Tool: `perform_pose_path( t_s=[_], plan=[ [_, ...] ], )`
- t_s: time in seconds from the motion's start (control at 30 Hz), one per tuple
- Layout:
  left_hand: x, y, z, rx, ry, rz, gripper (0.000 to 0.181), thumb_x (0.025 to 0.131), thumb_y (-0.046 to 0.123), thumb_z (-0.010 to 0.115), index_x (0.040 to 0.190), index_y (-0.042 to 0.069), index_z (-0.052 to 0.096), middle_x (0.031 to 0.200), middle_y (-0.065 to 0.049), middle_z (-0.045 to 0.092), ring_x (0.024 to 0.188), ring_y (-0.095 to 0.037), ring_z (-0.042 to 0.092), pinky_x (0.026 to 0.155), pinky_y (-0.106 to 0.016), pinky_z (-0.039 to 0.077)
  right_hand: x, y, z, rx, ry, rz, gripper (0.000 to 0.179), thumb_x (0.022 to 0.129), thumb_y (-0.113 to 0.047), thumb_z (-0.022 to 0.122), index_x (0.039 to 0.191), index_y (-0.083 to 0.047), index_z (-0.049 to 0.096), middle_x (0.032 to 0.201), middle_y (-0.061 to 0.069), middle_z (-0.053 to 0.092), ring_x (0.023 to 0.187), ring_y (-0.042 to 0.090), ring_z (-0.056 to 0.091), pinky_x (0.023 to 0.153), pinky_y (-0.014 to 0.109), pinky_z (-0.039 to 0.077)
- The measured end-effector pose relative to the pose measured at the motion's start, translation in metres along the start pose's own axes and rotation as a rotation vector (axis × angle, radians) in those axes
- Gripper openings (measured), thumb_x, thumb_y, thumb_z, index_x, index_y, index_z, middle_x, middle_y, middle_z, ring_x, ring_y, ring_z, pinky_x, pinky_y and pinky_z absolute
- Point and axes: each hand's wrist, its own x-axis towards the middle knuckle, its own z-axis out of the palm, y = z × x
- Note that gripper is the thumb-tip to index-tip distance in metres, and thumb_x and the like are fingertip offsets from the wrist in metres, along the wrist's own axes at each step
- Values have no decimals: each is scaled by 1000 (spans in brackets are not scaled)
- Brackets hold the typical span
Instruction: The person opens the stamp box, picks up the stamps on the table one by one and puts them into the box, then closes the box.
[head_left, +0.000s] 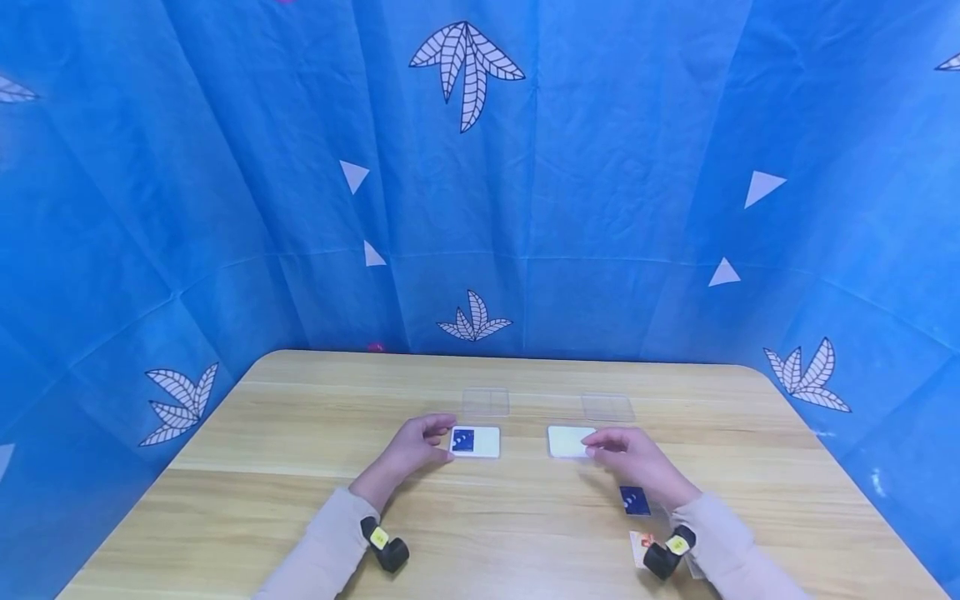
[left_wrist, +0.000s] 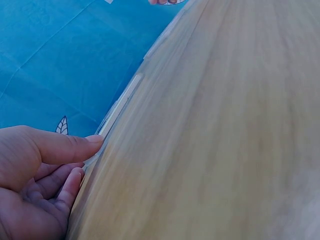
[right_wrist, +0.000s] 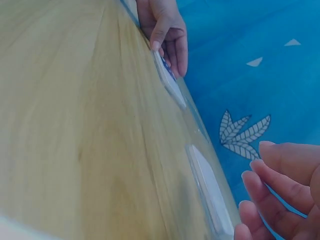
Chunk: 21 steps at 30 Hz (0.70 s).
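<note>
Left hand (head_left: 412, 443) pinches blue-patched white box (head_left: 487, 442); right hand (head_left: 636, 457), fingers loosely parted, at plain white box (head_left: 567, 442), contact unclear.

1. Bare table (head_left: 517, 517) leaves a passage between the left box (head_left: 487, 442) and right box (head_left: 566, 442), and broader room nearer, between the sleeves (head_left: 330, 533).
2. The left hand (head_left: 416, 442) and right hand (head_left: 630, 454) obstruct the outer ends.
3. Clear lids (head_left: 486, 402), then the curtain (head_left: 592, 208), lie beyond.
</note>
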Motion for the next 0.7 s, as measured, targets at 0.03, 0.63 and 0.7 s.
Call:
perform_pose_path(
  t_s=[0.03, 0.63, 0.7],
  plan=[
    [0, 0, 0, -1, 1, -5, 61, 68, -5, 76, 125, 5, 58, 127, -13, 59, 116, -32, 54, 98, -41, 47, -2, 1, -2, 1, 2, 9, 30, 86, -17, 66, 110, 0, 65, 112, 13, 63, 94, 18, 57, 75, 30, 50],
    [-4, 2, -1, 15, -6, -11, 60, 70, -5, 75, 126, 5, 58, 128, -12, 58, 117, -32, 54, 100, -42, 46, -38, 24, -28, -78, -2, 62, 36, 86, -26, 67, 114, -3, 63, 115, 12, 64, 102, 21, 60, 95, 44, 47],
    [-4, 2, -1, 16, -6, -7, 60, 70, -5, 75, 126, 5, 58, 128, -12, 58, 117, -32, 54, 99, -42, 46, -41, 25, -30, -79, -26, 52, 37, 86, -25, 66, 115, -2, 63, 116, 13, 64, 102, 20, 60, 94, 43, 47]
  ],
)
